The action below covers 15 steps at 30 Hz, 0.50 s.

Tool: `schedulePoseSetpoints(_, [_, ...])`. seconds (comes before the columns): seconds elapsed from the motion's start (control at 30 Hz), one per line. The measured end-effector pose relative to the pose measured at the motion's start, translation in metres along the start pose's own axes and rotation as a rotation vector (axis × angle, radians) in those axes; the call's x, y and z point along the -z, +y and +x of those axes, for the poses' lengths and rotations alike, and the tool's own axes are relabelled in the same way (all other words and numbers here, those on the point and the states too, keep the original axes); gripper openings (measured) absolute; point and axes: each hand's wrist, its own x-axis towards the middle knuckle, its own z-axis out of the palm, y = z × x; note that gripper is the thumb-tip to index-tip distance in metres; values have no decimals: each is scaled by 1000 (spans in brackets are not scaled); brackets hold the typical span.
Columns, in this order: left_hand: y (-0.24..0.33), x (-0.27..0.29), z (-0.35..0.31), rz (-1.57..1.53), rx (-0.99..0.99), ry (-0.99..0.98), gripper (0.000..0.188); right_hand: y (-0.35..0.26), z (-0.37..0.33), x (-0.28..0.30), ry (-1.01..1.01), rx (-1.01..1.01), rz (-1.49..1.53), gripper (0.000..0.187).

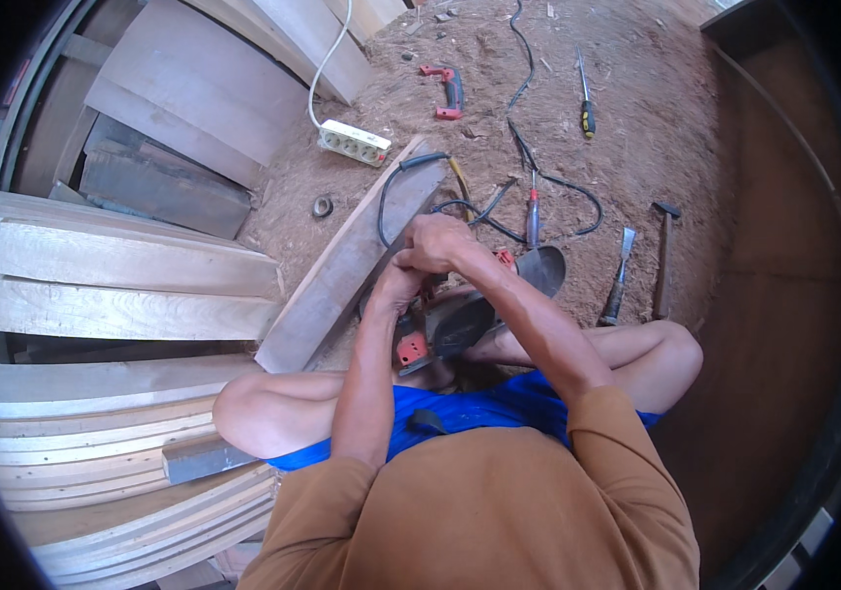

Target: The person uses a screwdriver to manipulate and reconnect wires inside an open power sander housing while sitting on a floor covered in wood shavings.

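Observation:
I sit with a partly dismantled red and black power tool (455, 320) between my legs; a dark rounded cover (541, 270) sits at its right end. My right hand (435, 244) is closed, fingers curled down over the tool's far left side. Just below it, my left hand (399, 285) is closed too, the two meeting at the fingers. What they pinch is hidden. A black cable (384, 206) with a yellow section loops beside my hands. Beyond them lies a screwdriver (534, 218) with a red and blue handle. A loose red and black handle piece (448, 93) rests farther off.
A wooden board (342, 270) lies left of the tool, with stacked planks (135, 261) beyond. A white power strip (354, 143) and a tape roll (322, 206) are on the dusty ground. Rightward lie a yellow-black screwdriver (588, 118), a chisel (617, 287) and a hammer (664, 261).

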Motion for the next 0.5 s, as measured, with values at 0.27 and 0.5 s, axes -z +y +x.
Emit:
schedulePoseSetpoints(0.27, [-6, 4, 5, 19, -15, -9, 26, 54, -6, 13, 145, 159, 418, 22])
schedulePoseSetpoints(0.5, [-12, -2, 10, -57, -122, -22, 38, 97, -25, 1, 116, 49, 844, 12])
